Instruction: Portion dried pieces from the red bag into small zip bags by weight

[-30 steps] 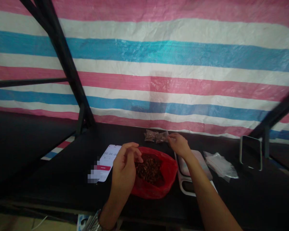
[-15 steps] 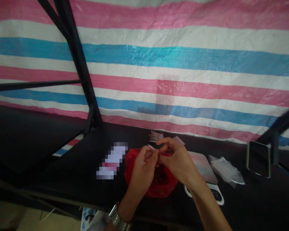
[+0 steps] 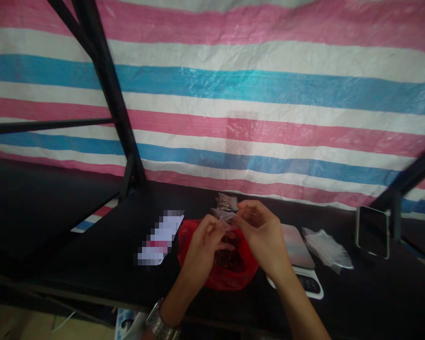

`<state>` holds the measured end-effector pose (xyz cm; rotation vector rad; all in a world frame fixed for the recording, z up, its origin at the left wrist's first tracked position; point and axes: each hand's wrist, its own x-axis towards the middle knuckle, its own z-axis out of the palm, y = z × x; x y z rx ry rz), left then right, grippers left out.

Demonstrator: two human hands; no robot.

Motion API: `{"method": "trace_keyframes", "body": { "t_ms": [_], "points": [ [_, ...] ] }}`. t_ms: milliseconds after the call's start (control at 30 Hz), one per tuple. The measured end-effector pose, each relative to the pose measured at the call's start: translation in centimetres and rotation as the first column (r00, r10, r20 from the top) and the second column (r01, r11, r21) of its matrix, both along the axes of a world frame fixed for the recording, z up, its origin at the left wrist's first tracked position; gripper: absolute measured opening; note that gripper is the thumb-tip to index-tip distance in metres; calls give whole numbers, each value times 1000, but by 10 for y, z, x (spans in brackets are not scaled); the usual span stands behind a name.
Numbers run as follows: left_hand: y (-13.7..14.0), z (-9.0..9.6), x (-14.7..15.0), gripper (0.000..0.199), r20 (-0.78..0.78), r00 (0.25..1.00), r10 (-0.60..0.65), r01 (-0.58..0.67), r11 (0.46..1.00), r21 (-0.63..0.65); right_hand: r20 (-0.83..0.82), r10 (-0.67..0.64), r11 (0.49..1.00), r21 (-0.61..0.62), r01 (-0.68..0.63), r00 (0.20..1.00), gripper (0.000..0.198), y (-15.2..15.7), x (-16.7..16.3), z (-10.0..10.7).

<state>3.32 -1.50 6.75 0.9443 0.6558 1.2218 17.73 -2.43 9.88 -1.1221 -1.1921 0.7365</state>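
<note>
Plastic baggie (image 3: 227, 218), clear, pinched by the left hand (image 3: 206, 246) and right hand (image 3: 264, 233), which are close together over the far side of the red bag (image 3: 233, 282). I'd grip just the lip and work right there, so strays drop onto the brown bits (image 3: 227, 262) inside. Packet (image 3: 227, 202) with brownish contents behind; flat clear bags (image 3: 327, 248) beyond the scale (image 3: 297, 245) look empty, imo.

A small clear plastic bag (image 3: 228, 217), thin and shiny, is pinched between the left hand (image 3: 206, 240) and right hand (image 3: 265, 231); its contents cannot be made out. Just below it, a crumpled red plastic bag (image 3: 233, 282) sits on the worktop (image 3: 102, 264), mouth open upward, with dark brown pieces (image 3: 227, 259) inside, partly hidden.
</note>
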Motion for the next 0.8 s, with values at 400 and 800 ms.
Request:
{"method": "trace_keyframes", "body": {
  "t_ms": [400, 800],
  "points": [
    [14, -6, -7, 45, 45, 963, 266, -261, 961, -93, 462, 111, 963, 170, -211, 880, 27, -16, 22, -3],
    [14, -14, -3, 59, -115, 986, 122, -101, 979, 179, 506, -95, 979, 203, -11, 857, 27, -9, 35, -11]
  ]
}}
